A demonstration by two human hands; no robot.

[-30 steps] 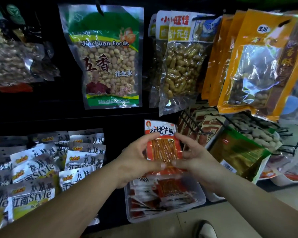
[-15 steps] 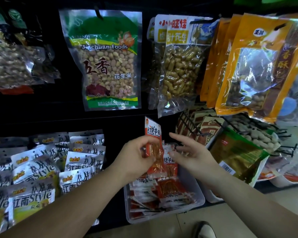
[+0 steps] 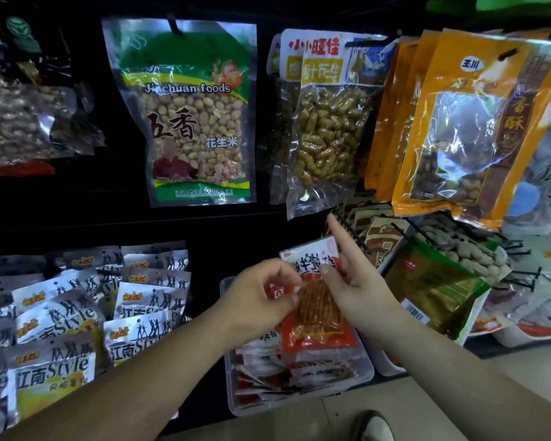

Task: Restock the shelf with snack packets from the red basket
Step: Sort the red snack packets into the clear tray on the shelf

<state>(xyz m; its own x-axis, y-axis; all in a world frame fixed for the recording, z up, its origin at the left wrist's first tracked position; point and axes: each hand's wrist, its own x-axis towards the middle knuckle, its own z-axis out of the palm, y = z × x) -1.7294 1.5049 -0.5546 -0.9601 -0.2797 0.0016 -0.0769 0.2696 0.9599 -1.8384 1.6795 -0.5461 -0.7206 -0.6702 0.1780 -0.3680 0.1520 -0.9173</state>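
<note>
Both hands are on one red snack packet [image 3: 318,316]: left hand [image 3: 258,302] pinches its left edge, right hand [image 3: 358,283] grips the top, index finger sticking up. It's held just above the clear bin [image 3: 299,404], low in the middle.

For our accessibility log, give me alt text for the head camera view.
The left hand and right hand hold a red snack packet above a clear bin of similar packets. Peanut bags hang above them.
</note>
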